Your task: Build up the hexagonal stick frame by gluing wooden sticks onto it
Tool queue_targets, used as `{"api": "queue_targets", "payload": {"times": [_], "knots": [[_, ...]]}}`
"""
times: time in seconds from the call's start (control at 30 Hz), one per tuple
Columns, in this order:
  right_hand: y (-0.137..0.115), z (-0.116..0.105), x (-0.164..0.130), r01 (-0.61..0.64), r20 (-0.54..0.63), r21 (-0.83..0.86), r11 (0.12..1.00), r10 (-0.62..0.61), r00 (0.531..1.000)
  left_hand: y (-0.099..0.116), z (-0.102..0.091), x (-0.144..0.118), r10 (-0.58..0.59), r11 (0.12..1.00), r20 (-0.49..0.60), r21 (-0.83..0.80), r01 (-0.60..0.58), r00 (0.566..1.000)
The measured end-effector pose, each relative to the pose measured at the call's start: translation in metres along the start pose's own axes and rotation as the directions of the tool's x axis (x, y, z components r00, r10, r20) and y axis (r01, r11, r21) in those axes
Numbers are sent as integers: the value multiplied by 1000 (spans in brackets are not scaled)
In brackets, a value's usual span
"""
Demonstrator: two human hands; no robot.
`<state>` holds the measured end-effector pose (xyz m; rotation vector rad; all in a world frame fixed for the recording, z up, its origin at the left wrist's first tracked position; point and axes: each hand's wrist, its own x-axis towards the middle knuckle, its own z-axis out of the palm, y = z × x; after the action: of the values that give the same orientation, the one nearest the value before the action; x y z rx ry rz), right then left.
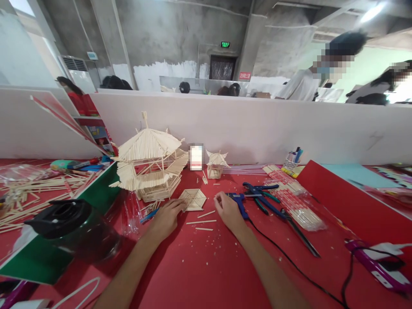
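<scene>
Two hands flank a flat hexagonal stick panel (pixel 192 199) mid-tabletop: left hand (pixel 165 216), loosely curled, touches its near-left edge; right hand (pixel 228 210), fingertips pinched together, rests just right, apart. Pale spokes form a web.

Green exit sign (pixel 225 44) above the doorway, red wall sign (pixel 244 76), lettering on both too small to read

L hand (pixel 165 216) flat, fingers fwd | R hand (pixel 227 210) curled (fingertips pinched)

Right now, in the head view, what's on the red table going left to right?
Black jug → large stick pagoda → left hand → hexagonal stick panel → right hand → blue glue gun → packs of sticks → purple tool.
</scene>
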<state>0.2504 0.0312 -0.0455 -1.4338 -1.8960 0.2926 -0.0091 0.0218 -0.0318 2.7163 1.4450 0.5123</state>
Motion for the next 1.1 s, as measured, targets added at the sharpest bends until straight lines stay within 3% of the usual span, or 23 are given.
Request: {"api": "queue_targets", "payload": {"times": [0.23, 0.3, 0.4, 0.47, 0.8, 1.1], "knots": [[0, -26, -4, -22, 99, -99, 995, 32, 995, 3, 5, -3, -52, 998, 33, 27, 51, 998], [-7, -26, -7, 71, 180, -45, 996, -62, 982, 3, 5, -4, -43, 999, 37, 21, 42, 998], [-18, -18, -14, 246, 313, 55, 968, -251, 916, 4, 2, -6, -27, 999, 31, -23, 28, 999], [-24, -10, -18, 295, 358, 53, 954, -294, 886, 4, -2, -7, -24, 999, 28, -46, 25, 999], [-14, 14, -13, 284, 225, -54, 957, -266, 937, 3, -5, -7, -34, 987, 12, -155, 35, 999], [-11, 20, -9, 309, 202, -18, 951, -299, 932, 2, -2, -6, -41, 983, -10, -182, 38, 999]]}}
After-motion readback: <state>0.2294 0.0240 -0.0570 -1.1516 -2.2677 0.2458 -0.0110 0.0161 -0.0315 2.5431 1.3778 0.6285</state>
